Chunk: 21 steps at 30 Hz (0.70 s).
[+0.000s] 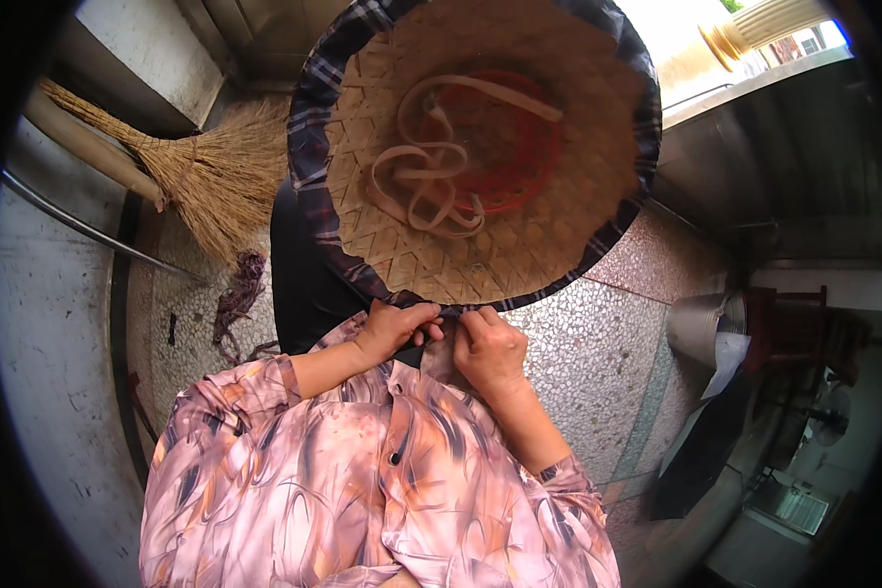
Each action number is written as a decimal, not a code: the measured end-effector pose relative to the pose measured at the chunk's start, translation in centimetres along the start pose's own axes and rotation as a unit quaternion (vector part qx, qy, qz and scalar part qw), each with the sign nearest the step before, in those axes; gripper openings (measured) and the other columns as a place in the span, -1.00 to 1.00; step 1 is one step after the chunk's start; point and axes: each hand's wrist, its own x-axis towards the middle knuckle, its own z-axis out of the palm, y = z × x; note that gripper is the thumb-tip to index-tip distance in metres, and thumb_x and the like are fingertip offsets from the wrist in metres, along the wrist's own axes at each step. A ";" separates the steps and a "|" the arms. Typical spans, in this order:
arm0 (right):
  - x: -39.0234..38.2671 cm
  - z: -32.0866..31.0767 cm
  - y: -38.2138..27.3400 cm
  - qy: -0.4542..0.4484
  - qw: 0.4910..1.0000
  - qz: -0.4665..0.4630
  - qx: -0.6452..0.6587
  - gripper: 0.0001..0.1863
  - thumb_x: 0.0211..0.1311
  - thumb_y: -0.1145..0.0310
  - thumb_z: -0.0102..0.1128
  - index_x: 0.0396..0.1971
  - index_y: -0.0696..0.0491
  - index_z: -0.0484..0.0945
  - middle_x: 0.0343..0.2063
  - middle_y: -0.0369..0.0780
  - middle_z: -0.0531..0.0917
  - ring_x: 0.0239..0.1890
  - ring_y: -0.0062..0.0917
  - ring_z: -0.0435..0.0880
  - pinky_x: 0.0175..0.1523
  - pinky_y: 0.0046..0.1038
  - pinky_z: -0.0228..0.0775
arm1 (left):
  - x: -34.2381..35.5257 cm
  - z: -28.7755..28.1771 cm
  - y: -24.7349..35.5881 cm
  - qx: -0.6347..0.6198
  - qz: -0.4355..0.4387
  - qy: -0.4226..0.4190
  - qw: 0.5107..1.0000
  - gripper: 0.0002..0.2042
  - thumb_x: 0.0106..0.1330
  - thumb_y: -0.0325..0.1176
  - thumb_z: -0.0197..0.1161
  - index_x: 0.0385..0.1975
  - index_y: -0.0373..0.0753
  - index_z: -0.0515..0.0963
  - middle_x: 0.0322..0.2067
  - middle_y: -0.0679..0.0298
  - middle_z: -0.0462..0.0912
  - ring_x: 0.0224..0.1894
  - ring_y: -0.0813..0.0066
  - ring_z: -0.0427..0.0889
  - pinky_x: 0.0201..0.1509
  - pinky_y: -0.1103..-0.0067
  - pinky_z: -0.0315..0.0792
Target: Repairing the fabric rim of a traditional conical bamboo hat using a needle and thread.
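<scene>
A wide woven straw hat [363, 127] faces me with its hollow inside showing, its brim bound in dark plaid cloth [314, 181]. Within the crown sit a red plastic ring [549, 147] and a loosely looped pale strap [426, 162]. My left hand [399, 328] pinches the cloth binding at the near edge of the brim. Just beside it, my right hand [490, 349] grips the same edge, thumb and fingers pressed together. What lies under the fingertips is mostly hidden.
To the left, a straw broom [211, 167] leans by a metal rail [88, 223], with a purple tangled cloth [240, 299] on the speckled floor [583, 358]. On the right are a metal bucket [694, 328] and a dark red wooden stool [789, 323].
</scene>
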 end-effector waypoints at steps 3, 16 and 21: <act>0.3 0.2 -0.8 0.010 1.000 0.003 0.012 -0.97 -0.03 0.46 0.24 -0.55 0.02 0.56 -0.54 -0.21 0.58 -0.55 -0.28 0.63 -0.48 -0.31 0.47 | 0.1 0.0 0.0 0.016 0.008 -0.002 1.000 -0.77 0.28 -0.34 0.26 -0.43 -0.43 0.65 -0.52 0.18 0.72 -0.64 0.62 0.54 -0.56 0.72 0.40; 3.4 -2.9 -0.4 -0.134 0.989 0.069 0.004 -0.83 0.10 0.27 0.19 -0.48 0.06 0.60 -0.43 -0.09 0.64 -0.36 -0.13 0.66 -0.26 -0.14 0.50 | -0.6 0.0 1.0 0.095 0.019 0.002 0.995 -0.78 0.26 -0.29 0.26 -0.45 -0.36 0.65 -0.52 0.21 0.72 -0.66 0.66 0.53 -0.58 0.70 0.40; 5.9 -1.5 -0.7 -0.171 0.985 0.035 -0.015 -0.82 0.09 0.29 0.15 -0.47 0.06 0.66 -0.41 -0.06 0.67 -0.30 -0.12 0.67 -0.20 -0.16 0.50 | -0.6 0.9 2.0 0.089 0.048 0.030 0.994 -0.78 0.23 -0.30 0.26 -0.53 -0.33 0.61 -0.58 0.26 0.68 -0.66 0.62 0.57 -0.61 0.67 0.40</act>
